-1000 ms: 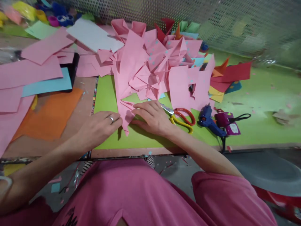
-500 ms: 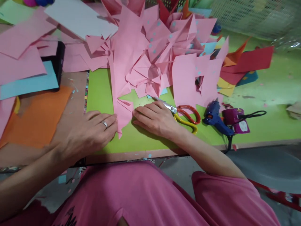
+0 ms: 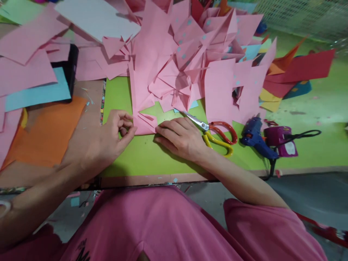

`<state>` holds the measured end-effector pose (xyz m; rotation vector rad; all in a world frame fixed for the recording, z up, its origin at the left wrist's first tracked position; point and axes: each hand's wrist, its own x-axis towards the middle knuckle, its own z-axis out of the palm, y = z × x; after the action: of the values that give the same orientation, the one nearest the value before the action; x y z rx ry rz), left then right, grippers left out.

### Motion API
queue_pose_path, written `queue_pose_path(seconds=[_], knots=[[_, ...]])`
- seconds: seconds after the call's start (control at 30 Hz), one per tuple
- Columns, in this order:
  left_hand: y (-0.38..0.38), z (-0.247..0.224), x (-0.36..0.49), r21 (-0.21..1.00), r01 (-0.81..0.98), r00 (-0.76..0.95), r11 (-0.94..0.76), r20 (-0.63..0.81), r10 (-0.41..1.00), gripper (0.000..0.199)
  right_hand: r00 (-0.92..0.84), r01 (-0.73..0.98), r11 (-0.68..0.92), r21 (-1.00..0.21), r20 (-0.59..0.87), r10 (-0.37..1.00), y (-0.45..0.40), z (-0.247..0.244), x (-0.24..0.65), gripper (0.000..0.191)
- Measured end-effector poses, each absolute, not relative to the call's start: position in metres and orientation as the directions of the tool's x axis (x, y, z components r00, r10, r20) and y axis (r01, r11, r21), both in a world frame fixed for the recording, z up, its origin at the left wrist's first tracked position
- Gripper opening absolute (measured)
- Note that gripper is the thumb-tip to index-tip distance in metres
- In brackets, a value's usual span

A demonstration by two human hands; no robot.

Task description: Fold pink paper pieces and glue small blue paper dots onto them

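A long pink paper (image 3: 148, 72) lies on the green mat (image 3: 152, 156), its lower end folded into a straight edge. At the left corner of that edge my left hand (image 3: 115, 134) has its thumb and forefinger pinched together, touching or very near the paper; whether the paper is between the tips is unclear. My right hand (image 3: 183, 137) rests flat, fingertips on the right corner of the fold, fingers close together but stretched out. Scissors (image 3: 214, 132) with a red and a yellow handle lie just right of my right hand.
Folded pink papers (image 3: 174, 81) pile up behind the hands. A blue glue gun (image 3: 257, 137) and a purple tape dispenser (image 3: 281, 139) lie right. Orange paper (image 3: 51, 130) and a black object (image 3: 73, 69) are left, a basket (image 3: 304, 18) back right.
The paper's lower tip, which pointed toward me, is now folded up into a flat edge. My left hand has risen from lying flat into a pinch. My right hand has barely moved.
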<state>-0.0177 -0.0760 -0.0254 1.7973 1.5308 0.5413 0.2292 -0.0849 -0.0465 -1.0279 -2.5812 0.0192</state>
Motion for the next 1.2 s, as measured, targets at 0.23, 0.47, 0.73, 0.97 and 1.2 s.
queue_pose_path(seconds=[0.23,0.47,0.73,0.97,1.2], knots=[[-0.080,-0.032,-0.019,0.324,0.829,0.436,-0.456,0.137,0.889,0.024,-0.673,0.650,0.751,-0.112,0.373,0.638,-0.084,-0.049,0.229,0.019],[-0.083,-0.032,-0.031,0.140,0.702,0.632,-0.698,0.329,0.702,0.025,-0.667,0.667,0.740,-0.085,0.374,0.645,-0.086,-0.047,0.228,0.020],[-0.077,-0.029,-0.040,-0.026,0.596,0.770,-0.802,0.301,0.562,0.027,-0.737,0.582,0.812,-0.036,0.399,0.546,-0.085,-0.045,0.223,0.022],[-0.076,-0.010,-0.030,-0.149,0.573,0.811,-0.806,0.241,0.533,0.026,-0.725,0.615,0.787,-0.048,0.360,0.588,-0.077,-0.044,0.212,0.019],[-0.073,-0.016,-0.036,0.005,0.662,0.731,-0.750,0.217,0.647,0.028,-0.767,0.600,0.790,0.128,0.374,0.522,-0.071,-0.040,0.204,0.023]])
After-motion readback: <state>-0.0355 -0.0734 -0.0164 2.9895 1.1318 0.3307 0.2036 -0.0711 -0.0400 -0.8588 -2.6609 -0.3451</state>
